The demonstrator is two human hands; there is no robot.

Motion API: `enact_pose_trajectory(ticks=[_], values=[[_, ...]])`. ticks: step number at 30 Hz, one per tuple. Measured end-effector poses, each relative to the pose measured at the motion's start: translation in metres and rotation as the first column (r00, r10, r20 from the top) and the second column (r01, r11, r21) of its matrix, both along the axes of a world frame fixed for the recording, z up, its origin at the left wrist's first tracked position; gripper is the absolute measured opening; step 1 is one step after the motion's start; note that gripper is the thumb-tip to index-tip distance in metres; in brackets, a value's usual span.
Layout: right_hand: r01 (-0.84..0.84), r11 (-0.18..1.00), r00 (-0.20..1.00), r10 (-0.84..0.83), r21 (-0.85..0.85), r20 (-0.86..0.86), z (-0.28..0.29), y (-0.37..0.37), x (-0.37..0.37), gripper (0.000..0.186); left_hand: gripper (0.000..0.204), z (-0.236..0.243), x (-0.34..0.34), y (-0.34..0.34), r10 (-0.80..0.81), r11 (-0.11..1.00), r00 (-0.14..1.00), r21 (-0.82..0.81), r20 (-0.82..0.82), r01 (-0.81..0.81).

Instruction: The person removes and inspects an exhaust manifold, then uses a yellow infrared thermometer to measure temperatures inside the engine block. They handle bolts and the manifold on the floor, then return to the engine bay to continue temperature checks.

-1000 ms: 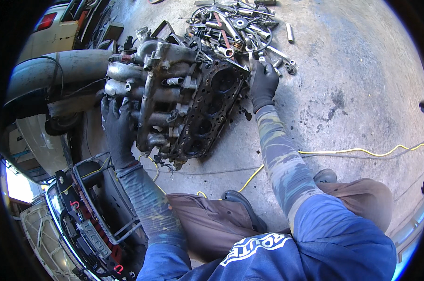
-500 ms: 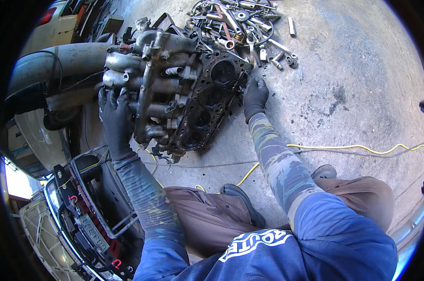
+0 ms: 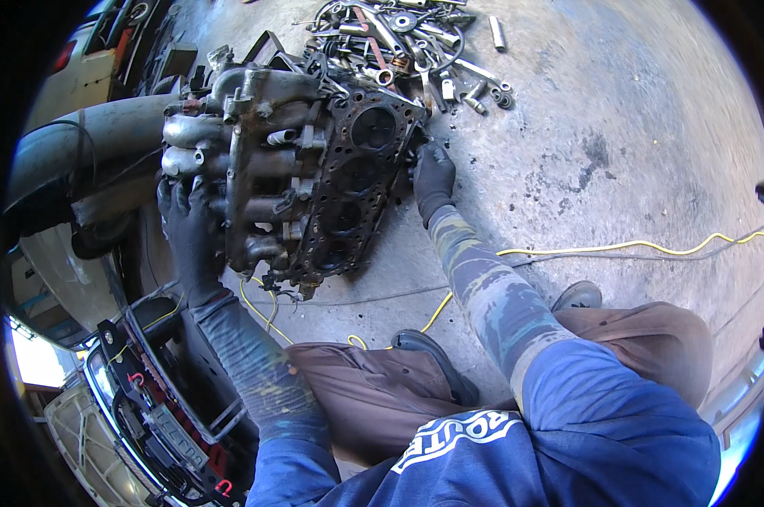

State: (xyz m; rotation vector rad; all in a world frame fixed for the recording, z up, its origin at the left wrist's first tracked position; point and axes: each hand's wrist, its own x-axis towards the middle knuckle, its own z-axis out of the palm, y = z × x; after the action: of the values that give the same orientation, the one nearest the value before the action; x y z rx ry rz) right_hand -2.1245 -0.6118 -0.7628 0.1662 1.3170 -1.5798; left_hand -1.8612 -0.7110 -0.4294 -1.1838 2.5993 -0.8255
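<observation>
An engine cylinder head (image 3: 348, 173), dark and oily with round chambers facing up, stands on the floor ahead of me. Bolted along its left side is a grey metal intake manifold (image 3: 238, 160) with thick curved runners. My left hand (image 3: 192, 224), in a black glove, grips the manifold's left edge, its fingers bent over a runner. At the right side of the cylinder head, my right hand (image 3: 435, 176), gloved alike, is closed with the fingers curled in. What those fingers hold, if anything, is hidden.
A heap of wrenches and sockets (image 3: 390, 42) lies beyond the cylinder head, with a loose metal tube (image 3: 497, 34) beside it. A yellow cord (image 3: 618, 245) crosses the floor by my feet. A large grey pipe (image 3: 120, 127) and a vehicle front (image 3: 158, 414) stand at left.
The whole scene has shifted left in the picture as the view turned. Both hands keep nearly the same places on the cylinder head and manifold.
</observation>
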Motion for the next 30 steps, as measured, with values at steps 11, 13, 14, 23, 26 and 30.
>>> enact_pose_trajectory(ticks=[11, 13, 14, 23, 26, 30], values=[[0.043, 0.997, 0.965, -0.026, 0.059, -0.259, 0.002, -0.011, 0.003, 0.023, 0.054, -0.003, 0.013, -0.009, -0.077, 0.996, 0.994, 0.032, -0.073, 0.079], [0.050, 0.994, 0.925, -0.011, 0.092, -0.381, 0.011, -0.013, -0.005, 0.016, 0.054, -0.002, 0.013, -0.009, -0.079, 0.995, 0.991, 0.049, -0.109, 0.085], [0.072, 0.993, 0.900, -0.022, 0.098, -0.436, 0.015, -0.013, -0.011, 0.019, 0.054, -0.002, 0.013, -0.009, -0.071, 0.996, 0.992, 0.054, -0.102, 0.077], [0.065, 0.996, 0.912, -0.082, -0.055, -0.402, 0.032, -0.035, -0.053, 0.021, 0.058, -0.002, 0.017, -0.008, -0.046, 0.996, 0.991, 0.067, -0.122, 0.055], [-0.090, 0.969, 0.996, 0.087, -0.230, -0.024, 0.032, -0.031, -0.067, 0.022, 0.059, -0.003, 0.018, -0.009, -0.086, 0.994, 0.987, 0.058, -0.133, 0.095], [-0.158, 0.945, 0.987, 0.160, -0.286, -0.018, 0.030, -0.034, -0.080, 0.026, 0.060, -0.003, 0.018, -0.010, -0.085, 0.993, 0.989, 0.068, -0.118, 0.093]])
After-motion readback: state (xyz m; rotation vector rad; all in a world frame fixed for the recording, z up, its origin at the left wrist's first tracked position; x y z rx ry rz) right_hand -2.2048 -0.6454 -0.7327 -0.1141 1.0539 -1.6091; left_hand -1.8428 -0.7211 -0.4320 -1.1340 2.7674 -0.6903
